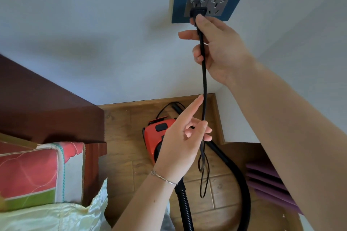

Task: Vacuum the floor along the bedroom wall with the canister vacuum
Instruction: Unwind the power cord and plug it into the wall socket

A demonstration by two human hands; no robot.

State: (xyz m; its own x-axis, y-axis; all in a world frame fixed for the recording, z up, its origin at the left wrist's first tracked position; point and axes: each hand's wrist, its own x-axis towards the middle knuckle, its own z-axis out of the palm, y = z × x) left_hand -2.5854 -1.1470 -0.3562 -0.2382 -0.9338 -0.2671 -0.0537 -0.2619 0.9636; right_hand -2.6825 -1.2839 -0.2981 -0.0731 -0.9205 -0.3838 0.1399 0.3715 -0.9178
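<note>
Head view: our right hand (221, 50) pinches the plug (199, 11) at the wall socket (219, 5), left hand (182, 140) holds the cord (204, 84) slack — we should press it squarely home — canister vacuum (152, 135) on the floor (122, 146) beneath.

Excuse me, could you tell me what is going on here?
A person is at the wall socket with the vacuum's power cord. The right hand pinches the black plug at the socket, while the left hand holds the cord lower down. The red canister vacuum and its black hose sit on the wooden floor below.
</note>
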